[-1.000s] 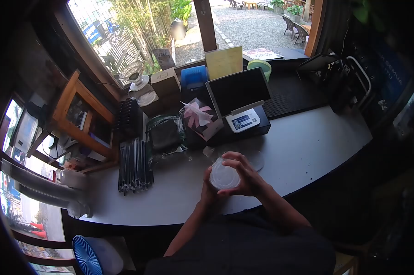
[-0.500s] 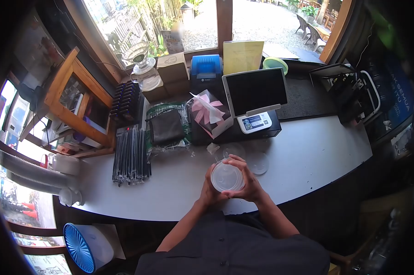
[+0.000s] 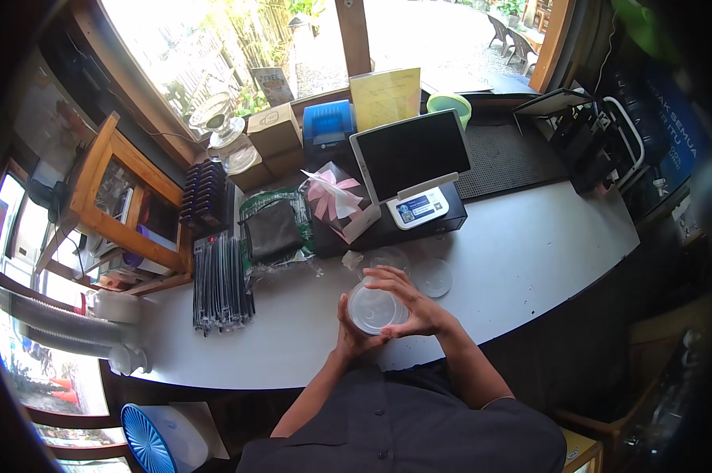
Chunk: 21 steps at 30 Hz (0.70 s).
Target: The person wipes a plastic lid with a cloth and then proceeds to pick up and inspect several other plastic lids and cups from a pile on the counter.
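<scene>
A round, translucent plastic container with a lid (image 3: 377, 306) is held between my hands over the front of the white counter. My left hand (image 3: 353, 337) wraps around its left and near side. From the right, my right hand (image 3: 419, 309) spans the lid, thumb at the near rim and fingers curled over the far edge. Just beyond the hands, a clear round lid (image 3: 432, 279) lies flat on the counter. Another clear round plastic piece (image 3: 389, 258) is beside it, partly hidden behind my fingers. A small crumpled scrap (image 3: 352, 259) sits to its left.
A tablet on a stand (image 3: 410, 155) and a pink-ribboned package (image 3: 336, 197) stand behind. To the left are wrapped dark straws (image 3: 222, 284) and a black packet (image 3: 273, 229). A black mesh mat (image 3: 504, 162) lies at the right rear; a corrugated hose (image 3: 56, 315) is far left.
My right hand's fingers have opened wider and lifted somewhat over the lid. The container stays between both hands. The camera view has shifted, moving the counter things slightly left.
</scene>
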Each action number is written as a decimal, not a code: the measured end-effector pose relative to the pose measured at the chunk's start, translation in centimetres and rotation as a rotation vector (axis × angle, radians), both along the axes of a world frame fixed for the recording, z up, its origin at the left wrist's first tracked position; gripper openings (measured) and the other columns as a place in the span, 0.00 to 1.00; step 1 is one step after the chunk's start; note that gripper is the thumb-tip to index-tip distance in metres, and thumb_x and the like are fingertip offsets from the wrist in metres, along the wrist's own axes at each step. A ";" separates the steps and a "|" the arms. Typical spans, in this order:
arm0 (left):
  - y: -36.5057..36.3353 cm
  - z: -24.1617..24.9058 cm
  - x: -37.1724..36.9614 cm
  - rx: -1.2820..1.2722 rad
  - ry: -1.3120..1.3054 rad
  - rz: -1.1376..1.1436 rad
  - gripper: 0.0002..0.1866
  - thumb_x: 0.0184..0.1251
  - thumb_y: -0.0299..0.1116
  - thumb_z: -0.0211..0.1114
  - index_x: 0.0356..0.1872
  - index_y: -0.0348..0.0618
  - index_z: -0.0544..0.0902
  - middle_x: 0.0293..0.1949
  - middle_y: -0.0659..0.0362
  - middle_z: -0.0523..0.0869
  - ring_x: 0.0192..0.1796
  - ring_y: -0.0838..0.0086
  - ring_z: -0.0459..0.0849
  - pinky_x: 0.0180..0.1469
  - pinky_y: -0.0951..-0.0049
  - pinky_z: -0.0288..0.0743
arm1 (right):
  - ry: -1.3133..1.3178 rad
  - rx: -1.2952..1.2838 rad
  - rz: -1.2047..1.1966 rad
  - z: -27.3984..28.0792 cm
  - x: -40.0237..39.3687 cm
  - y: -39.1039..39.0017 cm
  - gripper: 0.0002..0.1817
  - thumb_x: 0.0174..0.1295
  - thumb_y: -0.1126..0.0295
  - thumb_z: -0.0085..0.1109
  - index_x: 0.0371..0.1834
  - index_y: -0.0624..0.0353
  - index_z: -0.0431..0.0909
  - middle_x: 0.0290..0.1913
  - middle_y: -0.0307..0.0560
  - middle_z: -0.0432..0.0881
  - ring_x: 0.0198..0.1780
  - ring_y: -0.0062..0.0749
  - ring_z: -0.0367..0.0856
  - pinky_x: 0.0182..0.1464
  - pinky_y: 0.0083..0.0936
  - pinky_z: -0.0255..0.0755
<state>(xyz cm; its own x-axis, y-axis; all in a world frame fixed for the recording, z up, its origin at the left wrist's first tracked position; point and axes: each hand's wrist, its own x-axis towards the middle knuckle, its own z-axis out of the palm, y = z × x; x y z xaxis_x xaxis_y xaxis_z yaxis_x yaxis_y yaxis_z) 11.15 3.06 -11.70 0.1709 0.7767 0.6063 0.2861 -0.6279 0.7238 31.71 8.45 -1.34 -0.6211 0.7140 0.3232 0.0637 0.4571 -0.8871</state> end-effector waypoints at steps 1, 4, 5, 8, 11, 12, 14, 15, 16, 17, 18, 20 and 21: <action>-0.1 0.0 0.0 -0.016 -0.016 -0.013 0.72 0.51 0.50 0.86 0.81 0.49 0.32 0.69 0.33 0.66 0.65 0.43 0.78 0.63 0.43 0.76 | 0.000 -0.004 0.010 -0.2 0.1 -0.1 0.49 0.49 0.48 0.80 0.76 0.48 0.69 0.79 0.53 0.62 0.83 0.53 0.52 0.81 0.52 0.50; -0.2 0.4 0.0 -0.006 0.025 -0.024 0.71 0.50 0.49 0.86 0.81 0.52 0.34 0.69 0.33 0.66 0.66 0.43 0.78 0.63 0.43 0.76 | 0.185 -0.294 0.121 -1.2 0.5 -0.5 0.49 0.51 0.47 0.79 0.78 0.47 0.69 0.81 0.54 0.57 0.83 0.52 0.51 0.81 0.50 0.51; -0.3 0.5 0.0 0.000 0.012 -0.033 0.71 0.50 0.49 0.86 0.81 0.53 0.35 0.70 0.33 0.66 0.66 0.43 0.77 0.63 0.44 0.76 | 0.165 -0.282 0.127 -1.3 0.6 -0.4 0.49 0.52 0.47 0.78 0.78 0.47 0.68 0.81 0.54 0.57 0.83 0.52 0.51 0.81 0.50 0.51; -0.1 0.4 0.1 0.001 -0.042 -0.057 0.68 0.50 0.49 0.86 0.81 0.55 0.39 0.71 0.33 0.64 0.68 0.42 0.76 0.64 0.43 0.76 | 0.103 -0.254 0.137 -1.1 0.9 0.0 0.49 0.53 0.47 0.78 0.78 0.47 0.68 0.81 0.54 0.56 0.83 0.51 0.51 0.81 0.49 0.51; -0.2 0.7 0.4 0.038 -0.067 -0.015 0.65 0.50 0.50 0.86 0.79 0.55 0.44 0.72 0.33 0.63 0.70 0.41 0.74 0.66 0.42 0.75 | 0.065 -0.250 0.122 -1.1 0.7 -0.4 0.49 0.53 0.46 0.77 0.79 0.47 0.67 0.81 0.54 0.56 0.83 0.51 0.50 0.81 0.49 0.51; -0.1 2.9 0.9 0.108 -0.042 0.042 0.63 0.49 0.51 0.86 0.78 0.55 0.47 0.72 0.33 0.63 0.70 0.41 0.73 0.66 0.42 0.74 | 0.065 -0.245 0.117 -1.2 0.6 -0.7 0.49 0.54 0.46 0.77 0.79 0.47 0.66 0.81 0.54 0.56 0.84 0.51 0.50 0.81 0.49 0.50; -0.2 5.1 1.1 0.160 0.037 0.108 0.60 0.48 0.52 0.87 0.76 0.55 0.52 0.72 0.33 0.63 0.71 0.40 0.72 0.68 0.42 0.74 | 0.082 -0.244 0.118 -1.1 0.4 -0.7 0.49 0.54 0.46 0.76 0.80 0.46 0.65 0.81 0.55 0.56 0.84 0.53 0.50 0.81 0.50 0.50; -0.4 5.6 0.8 0.136 0.091 0.118 0.58 0.47 0.52 0.87 0.75 0.55 0.55 0.72 0.33 0.64 0.71 0.40 0.71 0.68 0.42 0.73 | 0.099 -0.252 0.125 -1.1 0.4 -0.9 0.49 0.55 0.46 0.74 0.81 0.45 0.64 0.81 0.56 0.55 0.84 0.54 0.49 0.81 0.51 0.50; -0.7 5.8 0.6 0.109 0.146 0.129 0.57 0.46 0.53 0.87 0.74 0.55 0.58 0.72 0.33 0.64 0.71 0.39 0.71 0.69 0.41 0.73 | 0.117 -0.263 0.133 -1.2 0.3 -1.2 0.49 0.56 0.46 0.73 0.81 0.44 0.63 0.81 0.57 0.54 0.84 0.56 0.48 0.80 0.53 0.50; -0.9 5.5 0.5 0.099 0.119 0.119 0.55 0.46 0.53 0.87 0.72 0.55 0.60 0.72 0.34 0.64 0.71 0.40 0.71 0.69 0.42 0.73 | 0.195 -0.311 0.076 -1.5 0.3 -1.6 0.49 0.56 0.47 0.72 0.81 0.45 0.62 0.81 0.57 0.54 0.84 0.56 0.48 0.80 0.52 0.50; -0.8 5.0 0.3 0.092 0.092 0.108 0.54 0.45 0.53 0.88 0.70 0.55 0.62 0.71 0.34 0.64 0.71 0.40 0.71 0.69 0.42 0.73 | 0.274 -0.355 0.020 -2.1 0.3 -2.0 0.49 0.56 0.49 0.72 0.81 0.45 0.62 0.81 0.57 0.54 0.84 0.56 0.48 0.81 0.51 0.50; -0.4 4.6 -0.1 0.087 0.068 0.099 0.52 0.44 0.53 0.88 0.68 0.55 0.64 0.71 0.35 0.65 0.71 0.40 0.71 0.69 0.42 0.73 | 0.245 -0.271 -0.185 -2.7 1.1 -1.6 0.49 0.56 0.51 0.72 0.82 0.46 0.61 0.82 0.58 0.53 0.84 0.56 0.48 0.81 0.50 0.49; -0.5 4.6 -0.1 0.083 0.069 0.106 0.52 0.43 0.53 0.88 0.67 0.55 0.64 0.71 0.35 0.65 0.71 0.40 0.71 0.69 0.43 0.73 | 0.134 -0.147 -0.328 -3.0 2.5 -1.3 0.49 0.56 0.52 0.73 0.82 0.46 0.61 0.82 0.58 0.53 0.84 0.57 0.48 0.82 0.49 0.49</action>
